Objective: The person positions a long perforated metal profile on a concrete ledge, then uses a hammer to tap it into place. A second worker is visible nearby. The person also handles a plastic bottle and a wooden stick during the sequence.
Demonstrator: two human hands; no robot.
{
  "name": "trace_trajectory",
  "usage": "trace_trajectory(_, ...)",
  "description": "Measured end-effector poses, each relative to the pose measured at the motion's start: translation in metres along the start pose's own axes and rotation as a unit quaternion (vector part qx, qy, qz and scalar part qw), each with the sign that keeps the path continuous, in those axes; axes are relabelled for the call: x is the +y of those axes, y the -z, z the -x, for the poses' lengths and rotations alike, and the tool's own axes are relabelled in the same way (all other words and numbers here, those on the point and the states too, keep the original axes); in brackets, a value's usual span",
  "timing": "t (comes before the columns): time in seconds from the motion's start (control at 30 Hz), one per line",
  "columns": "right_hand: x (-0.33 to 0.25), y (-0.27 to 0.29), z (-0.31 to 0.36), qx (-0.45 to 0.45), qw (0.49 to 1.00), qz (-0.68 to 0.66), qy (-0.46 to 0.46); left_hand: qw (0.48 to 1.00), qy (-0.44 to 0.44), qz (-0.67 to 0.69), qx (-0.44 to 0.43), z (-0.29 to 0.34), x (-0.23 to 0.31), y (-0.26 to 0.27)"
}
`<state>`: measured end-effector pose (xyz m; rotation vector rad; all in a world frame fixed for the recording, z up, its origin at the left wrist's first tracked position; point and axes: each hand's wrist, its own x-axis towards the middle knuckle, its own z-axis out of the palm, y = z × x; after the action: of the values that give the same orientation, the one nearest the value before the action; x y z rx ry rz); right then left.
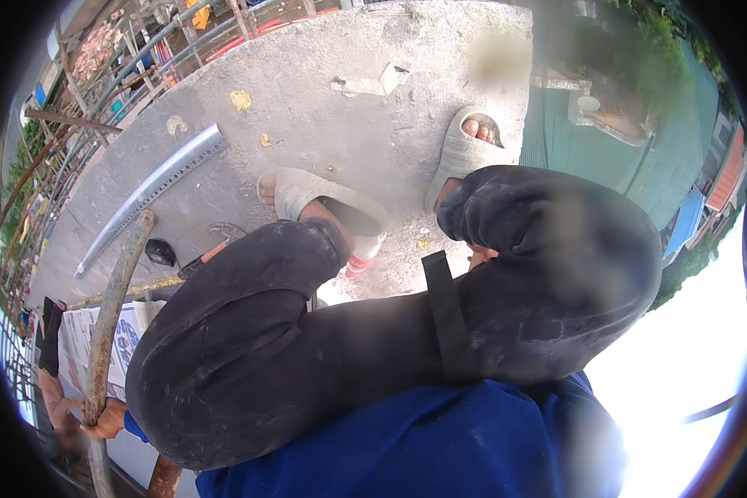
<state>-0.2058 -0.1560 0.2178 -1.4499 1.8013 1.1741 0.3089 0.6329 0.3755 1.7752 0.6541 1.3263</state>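
The left hand (108, 421), coming out of a blue sleeve, is at the near left with its fingers wrapped around a rough, rust-brown pole (106, 332). The pole slants up and away, its far end near a long silver metal strip (153, 199) with a row of small holes along one edge. The strip lies on the left part of a pale concrete slab (307, 108). The two hands are well apart: a little skin, probably fingers of the right hand (480, 256), shows beneath the right thigh, and I cannot tell whether that hand is closed or what it touches.

Just to the near side of the strip are a black lump (160, 252) and a tool with an orange-brown handle (214, 251), partly covered by the left leg. Printed paper (129, 332) lies behind the pole on the near left.

The person's dark trousers (241, 357) fill the middle, with a black strap (446, 315) between the thighs. Both feet, in pale slippers (465, 153), rest on the slab. Farther off, a torn pale scrap (373, 81) lies on the concrete. Beyond its right edge is a green ribbed roof (573, 133); metal rods (145, 70) crowd the far left.
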Motion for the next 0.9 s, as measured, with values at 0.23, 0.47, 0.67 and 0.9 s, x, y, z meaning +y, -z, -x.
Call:
trace_trajectory(0.23,0.019,0.047,0.034,-0.001,0.999,0.027,-0.028,1.0,0.0,-0.001,0.002,0.014,0.005,-0.006)
trace_trajectory(0.47,-0.015,0.093,0.025,0.006,0.997,0.074,-0.007,1.0,-0.021,0.017,0.001,0.027,0.006,-0.004)
trace_trajectory(0.67,-0.094,0.112,-0.006,0.031,0.987,0.151,0.053,0.983,-0.073,-0.084,0.144,-0.023,-0.017,0.011)
trace_trajectory(0.9,-0.27,0.171,-0.004,0.072,0.979,0.116,0.153,0.995,-0.043,-0.032,0.085,-0.026,-0.03,0.021)
